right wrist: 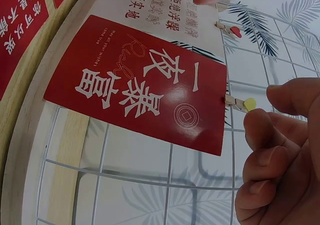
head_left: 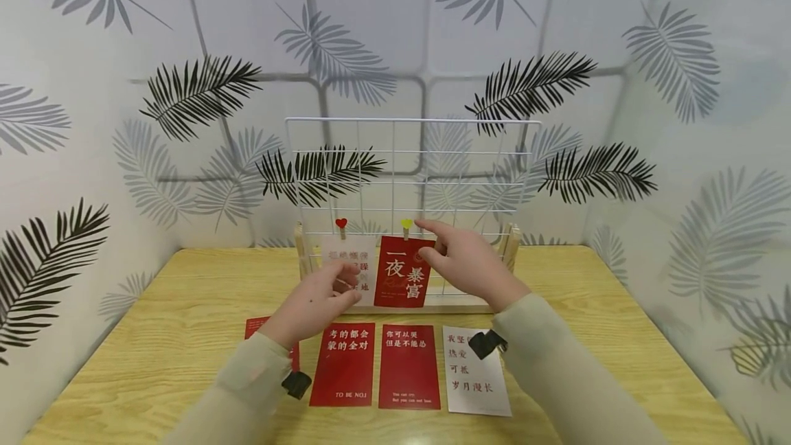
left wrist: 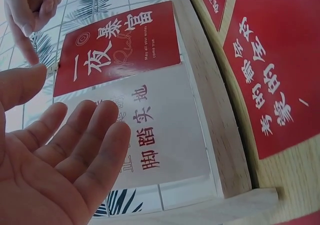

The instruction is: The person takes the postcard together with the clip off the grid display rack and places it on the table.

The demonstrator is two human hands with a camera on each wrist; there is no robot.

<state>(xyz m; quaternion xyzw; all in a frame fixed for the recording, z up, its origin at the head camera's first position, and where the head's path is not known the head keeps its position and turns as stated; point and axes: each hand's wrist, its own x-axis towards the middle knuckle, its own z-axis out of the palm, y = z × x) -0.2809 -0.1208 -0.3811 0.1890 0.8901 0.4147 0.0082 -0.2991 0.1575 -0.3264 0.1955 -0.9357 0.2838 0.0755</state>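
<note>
A red card with white characters [head_left: 388, 288] hangs from a white wire grid [head_left: 408, 119] by a small wooden peg with a yellow heart [right wrist: 249, 104]. My right hand [head_left: 466, 259] is right at that heart, index finger extended and the other fingers bent, nothing gripped. To the left, a white card with reddish print [left wrist: 172, 135] hangs under a peg with a red heart [head_left: 341, 224]. In front of this white card is my left hand [head_left: 314, 302], palm showing in the left wrist view and fingers loosely bent, holding nothing. It hides part of the print in the head view.
The grid stands in a wooden base [left wrist: 212, 85] on a wood-grain table [head_left: 142, 335]. Before it lie a red card [head_left: 342, 369], another red card [head_left: 409, 373] and a white card [head_left: 476, 390]. One more red card [head_left: 255, 325] is partly under my left arm.
</note>
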